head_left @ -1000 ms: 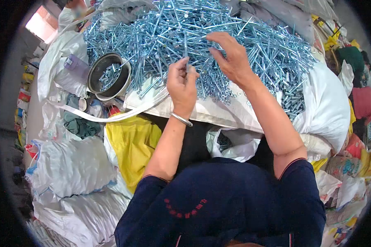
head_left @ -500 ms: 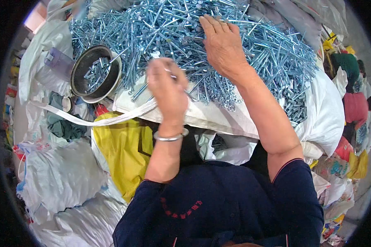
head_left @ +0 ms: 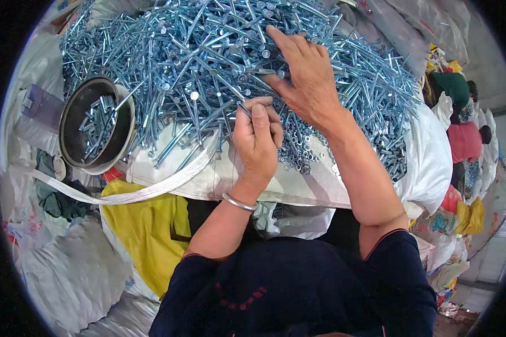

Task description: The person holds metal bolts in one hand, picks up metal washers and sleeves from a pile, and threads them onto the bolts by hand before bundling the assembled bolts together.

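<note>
A wide heap of shiny bluish metal bolts [head_left: 208, 62] spreads before me on pale sacking. At its near edge, my left hand [head_left: 257, 132], with a metal bangle on the wrist, is closed with thumb against fingers on a metal bolt [head_left: 243, 108]. My right hand [head_left: 309, 76] reaches over the heap to the right, fingers apart, index finger stretched out; a bolt [head_left: 260, 71] lies by its thumb tip, and whether they touch is unclear. Small nuts [head_left: 301, 151] lie below my right hand. Short metal sleeves [head_left: 392, 160] lie at the heap's right edge.
A dark round pan [head_left: 67, 135] holding short metal pieces stands at the left, beside a purple container [head_left: 42, 106]. A white strap [head_left: 135, 195] crosses above a yellow sack [head_left: 146, 230]. White sacks [head_left: 73, 269] lie lower left. People in green [head_left: 452, 87] and red [head_left: 464, 142] are far right.
The view has shifted, so the pan sits farther left. My left hand has moved and now pinches a bolt. My right hand's index finger and thumb have spread apart since half a second ago.
</note>
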### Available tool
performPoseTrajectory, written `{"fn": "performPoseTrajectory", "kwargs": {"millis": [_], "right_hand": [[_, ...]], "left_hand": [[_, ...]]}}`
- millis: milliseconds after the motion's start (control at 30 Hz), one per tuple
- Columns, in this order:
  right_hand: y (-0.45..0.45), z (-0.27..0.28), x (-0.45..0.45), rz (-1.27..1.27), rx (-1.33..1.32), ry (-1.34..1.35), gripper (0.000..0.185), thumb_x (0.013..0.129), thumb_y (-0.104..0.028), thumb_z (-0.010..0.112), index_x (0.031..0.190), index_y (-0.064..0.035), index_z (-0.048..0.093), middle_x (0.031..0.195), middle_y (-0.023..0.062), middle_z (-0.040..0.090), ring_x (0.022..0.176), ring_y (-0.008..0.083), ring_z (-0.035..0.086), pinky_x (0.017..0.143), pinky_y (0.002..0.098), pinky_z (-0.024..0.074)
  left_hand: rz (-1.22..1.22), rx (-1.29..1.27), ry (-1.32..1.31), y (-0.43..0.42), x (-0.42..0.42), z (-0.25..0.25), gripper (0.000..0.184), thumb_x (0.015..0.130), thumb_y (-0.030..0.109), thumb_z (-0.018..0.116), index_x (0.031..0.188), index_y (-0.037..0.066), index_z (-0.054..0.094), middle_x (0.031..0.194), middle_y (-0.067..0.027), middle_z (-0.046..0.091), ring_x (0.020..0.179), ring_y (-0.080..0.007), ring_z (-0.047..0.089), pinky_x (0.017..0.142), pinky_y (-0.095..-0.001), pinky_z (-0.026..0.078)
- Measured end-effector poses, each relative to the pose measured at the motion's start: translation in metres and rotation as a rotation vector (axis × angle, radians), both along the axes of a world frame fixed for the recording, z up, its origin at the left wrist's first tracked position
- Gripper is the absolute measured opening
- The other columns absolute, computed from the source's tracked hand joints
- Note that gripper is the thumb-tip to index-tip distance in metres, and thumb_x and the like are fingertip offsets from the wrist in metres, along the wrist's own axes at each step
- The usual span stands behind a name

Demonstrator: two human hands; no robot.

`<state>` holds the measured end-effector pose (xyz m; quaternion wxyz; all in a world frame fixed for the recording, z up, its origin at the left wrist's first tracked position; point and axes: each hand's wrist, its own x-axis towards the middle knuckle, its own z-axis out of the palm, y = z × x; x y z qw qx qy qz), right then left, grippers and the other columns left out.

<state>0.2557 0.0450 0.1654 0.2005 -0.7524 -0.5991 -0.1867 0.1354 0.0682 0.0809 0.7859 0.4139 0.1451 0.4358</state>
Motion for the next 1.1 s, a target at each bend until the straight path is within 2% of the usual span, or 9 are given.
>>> {"fn": "performPoseTrajectory", "kwargs": {"millis": [233, 300, 433, 533, 633, 800, 900, 1033, 1100], "right_hand": [[0.005, -0.003, 0.008, 0.107, 0.108, 0.055, 0.076, 0.069, -0.015, 0.078, 0.137, -0.0099, 0.046, 0.113, 0.0119, 0.060, 0.103, 0.0315, 0.054, 0.089, 0.0397, 0.0397], [0.008, -0.002, 0.008, 0.152, 0.162, 0.004, 0.070, 0.068, -0.015, 0.077, 0.132, -0.0075, 0.049, 0.097, 0.0113, 0.059, 0.090, 0.0304, 0.055, 0.080, 0.0394, 0.0396], [0.003, -0.007, 0.007, 0.160, 0.125, -0.005, 0.068, 0.070, -0.015, 0.077, 0.132, -0.0066, 0.048, 0.096, 0.0103, 0.059, 0.089, 0.0298, 0.055, 0.079, 0.0395, 0.0401], [0.005, -0.009, 0.007, 0.142, 0.154, -0.172, 0.068, 0.072, -0.017, 0.076, 0.132, -0.0064, 0.046, 0.092, 0.0093, 0.061, 0.086, 0.0287, 0.058, 0.081, 0.0416, 0.0418], [0.004, -0.005, 0.008, 0.165, 0.099, -0.141, 0.064, 0.073, -0.017, 0.075, 0.130, -0.0060, 0.048, 0.093, 0.0096, 0.064, 0.087, 0.0288, 0.060, 0.083, 0.0408, 0.0432], [-0.009, 0.003, 0.007, 0.114, 0.008, -0.093, 0.062, 0.071, -0.016, 0.074, 0.128, -0.0110, 0.052, 0.101, 0.0094, 0.066, 0.084, 0.0289, 0.063, 0.072, 0.0393, 0.0503], [-0.011, -0.002, 0.015, 0.231, 0.080, -0.110, 0.063, 0.070, -0.018, 0.076, 0.128, -0.0110, 0.052, 0.100, 0.0091, 0.065, 0.086, 0.0283, 0.063, 0.071, 0.0389, 0.0500], [0.007, -0.013, 0.026, 0.267, 0.212, -0.195, 0.058, 0.065, -0.016, 0.079, 0.119, -0.0114, 0.057, 0.092, 0.0060, 0.067, 0.077, 0.0265, 0.065, 0.066, 0.0369, 0.0503], [0.001, -0.008, 0.027, 0.269, 0.219, -0.179, 0.048, 0.067, -0.014, 0.078, 0.111, -0.0106, 0.061, 0.090, 0.0050, 0.068, 0.074, 0.0262, 0.065, 0.064, 0.0365, 0.0504]], "left_hand": [[0.024, 0.096, -0.025, 0.001, 0.003, -0.009, 0.027, 0.104, 0.025, 0.042, 0.108, 0.000, 0.051, 0.072, -0.0014, 0.050, 0.048, -0.0029, 0.041, 0.041, -0.0174, 0.032], [0.030, 0.104, -0.018, 0.001, 0.002, -0.010, 0.027, 0.103, 0.025, 0.043, 0.108, 0.000, 0.051, 0.072, -0.0014, 0.050, 0.049, -0.0027, 0.040, 0.041, -0.0174, 0.031], [0.007, 0.091, -0.009, 0.002, 0.002, -0.009, 0.028, 0.103, 0.028, 0.043, 0.107, 0.002, 0.052, 0.076, -0.0018, 0.051, 0.050, -0.0041, 0.042, 0.042, -0.0176, 0.031], [0.016, 0.072, -0.009, 0.002, 0.002, -0.006, 0.026, 0.103, 0.025, 0.044, 0.106, 0.001, 0.052, 0.073, -0.0009, 0.051, 0.051, -0.0027, 0.040, 0.043, -0.0168, 0.031], [0.027, 0.061, -0.018, -0.001, 0.005, -0.009, 0.024, 0.103, 0.022, 0.045, 0.105, 0.000, 0.052, 0.071, -0.0002, 0.051, 0.051, -0.0016, 0.039, 0.044, -0.0165, 0.031], [0.084, 0.048, 0.000, -0.003, 0.008, -0.008, 0.023, 0.102, 0.022, 0.046, 0.105, 0.000, 0.052, 0.071, 0.0004, 0.051, 0.052, -0.0015, 0.039, 0.045, -0.0166, 0.032], [0.090, 0.026, -0.038, -0.001, 0.009, -0.010, 0.023, 0.102, 0.021, 0.046, 0.105, -0.001, 0.052, 0.071, 0.0003, 0.051, 0.053, -0.0015, 0.040, 0.045, -0.0165, 0.032], [0.076, 0.090, -0.039, 0.000, 0.008, -0.014, 0.024, 0.102, 0.022, 0.047, 0.105, -0.001, 0.053, 0.073, -0.0004, 0.052, 0.055, -0.0018, 0.042, 0.046, -0.0168, 0.033], [0.078, 0.108, -0.046, -0.003, 0.010, -0.013, 0.024, 0.102, 0.022, 0.048, 0.105, -0.001, 0.054, 0.074, -0.0006, 0.053, 0.056, -0.0020, 0.042, 0.046, -0.0168, 0.034]]}}
